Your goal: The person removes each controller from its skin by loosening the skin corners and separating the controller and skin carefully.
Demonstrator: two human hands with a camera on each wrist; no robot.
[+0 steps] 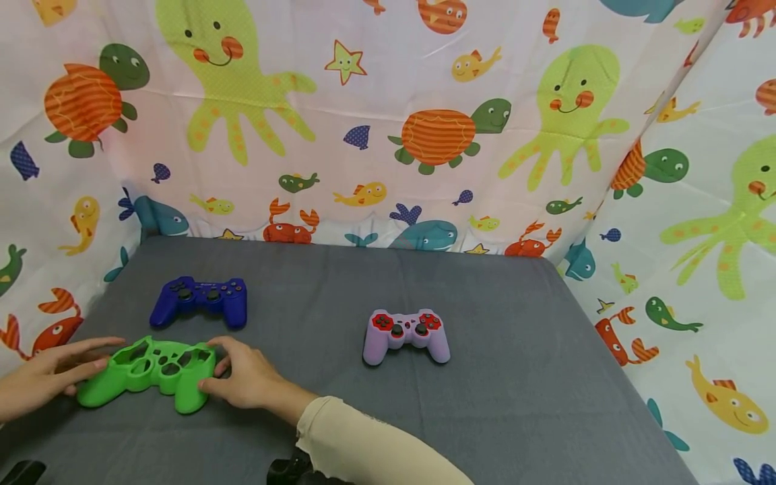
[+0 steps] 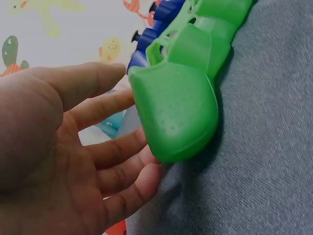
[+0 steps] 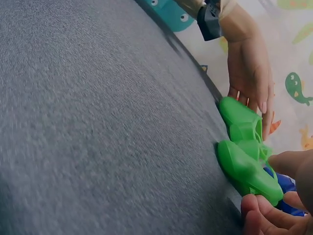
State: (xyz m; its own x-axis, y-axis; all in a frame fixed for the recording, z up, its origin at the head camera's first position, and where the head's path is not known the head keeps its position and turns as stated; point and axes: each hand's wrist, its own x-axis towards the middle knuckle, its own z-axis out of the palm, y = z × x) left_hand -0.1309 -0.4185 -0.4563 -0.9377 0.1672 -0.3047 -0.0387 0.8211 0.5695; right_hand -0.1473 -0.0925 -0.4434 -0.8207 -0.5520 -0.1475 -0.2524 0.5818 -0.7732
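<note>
A green silicone game controller cover (image 1: pixel 192 380), with holes where sticks and buttons go, lies face up at the left of the grey cloth. My left hand (image 1: pixel 51 377) is at its left end, fingers fairly straight, with fingertips along the edge of the cover's left grip (image 2: pixel 178 110). At the other end, my right hand (image 1: pixel 245 374) holds the cover between thumb and curled fingers. In the right wrist view, the right fingers (image 3: pixel 274 215) show at the near end of the cover (image 3: pixel 244 164). Just behind the cover sits a blue game controller (image 1: pixel 233 306).
A pale purple game controller (image 1: pixel 377 343) with red button areas rests right of centre on the grey cloth (image 1: pixel 515 377). Sea-animal printed curtains (image 1: pixel 364 94) stand behind and at both sides. Dark objects (image 1: pixel 27 471) show at the bottom edge.
</note>
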